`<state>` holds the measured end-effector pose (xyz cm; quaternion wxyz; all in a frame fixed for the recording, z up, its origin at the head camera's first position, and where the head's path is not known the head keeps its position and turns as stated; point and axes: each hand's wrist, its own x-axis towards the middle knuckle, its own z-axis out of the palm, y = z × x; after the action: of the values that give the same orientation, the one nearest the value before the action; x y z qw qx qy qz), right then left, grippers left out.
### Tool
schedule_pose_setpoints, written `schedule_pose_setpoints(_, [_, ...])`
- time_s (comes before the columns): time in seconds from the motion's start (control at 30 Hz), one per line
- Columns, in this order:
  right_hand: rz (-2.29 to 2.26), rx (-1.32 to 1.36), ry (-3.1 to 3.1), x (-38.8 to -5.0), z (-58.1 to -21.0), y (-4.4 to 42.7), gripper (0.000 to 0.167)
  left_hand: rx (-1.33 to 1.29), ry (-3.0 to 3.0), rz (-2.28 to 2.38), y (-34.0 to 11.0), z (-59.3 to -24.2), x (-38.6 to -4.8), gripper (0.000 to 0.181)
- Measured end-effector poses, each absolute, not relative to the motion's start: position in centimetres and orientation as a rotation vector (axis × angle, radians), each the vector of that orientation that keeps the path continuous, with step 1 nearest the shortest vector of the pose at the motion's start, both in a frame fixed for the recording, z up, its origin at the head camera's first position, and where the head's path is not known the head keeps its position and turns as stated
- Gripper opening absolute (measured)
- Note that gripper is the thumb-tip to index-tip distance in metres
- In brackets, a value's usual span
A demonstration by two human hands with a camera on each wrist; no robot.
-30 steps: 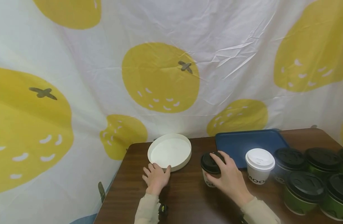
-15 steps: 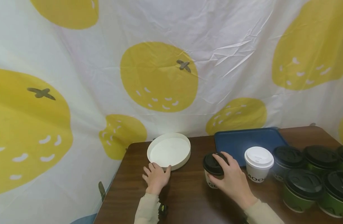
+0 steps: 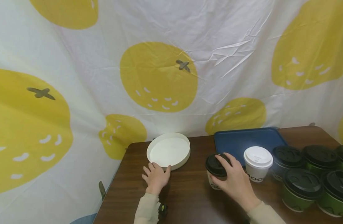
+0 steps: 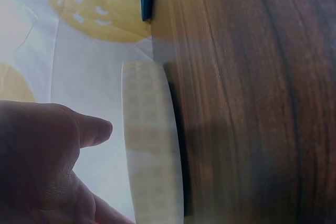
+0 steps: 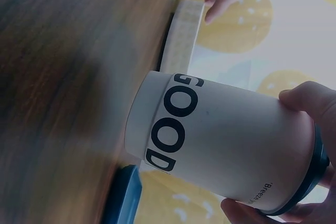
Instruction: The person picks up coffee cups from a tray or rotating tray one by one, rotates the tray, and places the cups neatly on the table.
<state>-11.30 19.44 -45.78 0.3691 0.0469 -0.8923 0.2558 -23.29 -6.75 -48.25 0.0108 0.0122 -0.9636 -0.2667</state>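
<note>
My right hand grips a white paper coffee cup with a black lid, its thumb and fingers round the upper part. "GOOD" is printed low on the cup's side; in the right wrist view its base seems just off the table. My left hand, fingers spread, is at the near edge of a round white shallow tray. In the left wrist view the thumb is beside the tray's wall; whether the fingers touch it I cannot tell.
A white-lidded cup stands right of my right hand, before a blue rectangular tray at the back. Several green cups with black lids crowd the right side of the brown table. A fruit-print cloth hangs behind.
My right hand has carried the black-lidded cup a little to the right, closer to the white-lidded cup. The left hand stays by the round tray.
</note>
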Motion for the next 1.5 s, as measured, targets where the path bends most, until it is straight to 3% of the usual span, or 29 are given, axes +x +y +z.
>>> schedule_pose_setpoints(1.0, [0.612,0.081,-2.273,-8.5,-46.0,21.4,0.073,0.024,-2.998,-0.751,-6.2,-48.4,-22.9,0.088])
schedule_pose_setpoints(1.5, [0.614,0.008,-2.319,-5.6,-46.1,23.0,0.075,0.031,-2.985,-0.763,-5.9,-49.0,-22.6,0.09])
